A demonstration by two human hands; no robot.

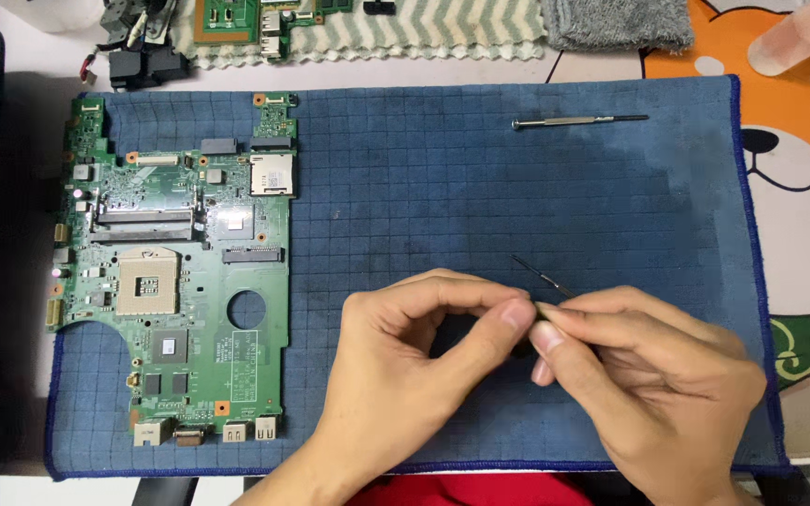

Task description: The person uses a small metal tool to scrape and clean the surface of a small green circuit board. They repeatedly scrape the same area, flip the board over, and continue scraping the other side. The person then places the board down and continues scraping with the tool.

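Your left hand [405,356] and right hand [649,375] pinch a thin dark tool [541,279] together above the blue mat [517,187], right of the motherboard [175,272]. Risk: a loose pinch could drop it.

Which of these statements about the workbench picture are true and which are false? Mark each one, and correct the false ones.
1. The green circuit board lies on the left part of the blue mat. True.
2. The silver screwdriver is held in the left hand. False: it lies alone on the mat, far from both hands.
3. Both hands meet at the fingertips around a thin dark tool. True; the right hand pinches it.
4. The mat is red. False: it is blue with a grid pattern.
5. A grey cloth lies at the top edge. True.
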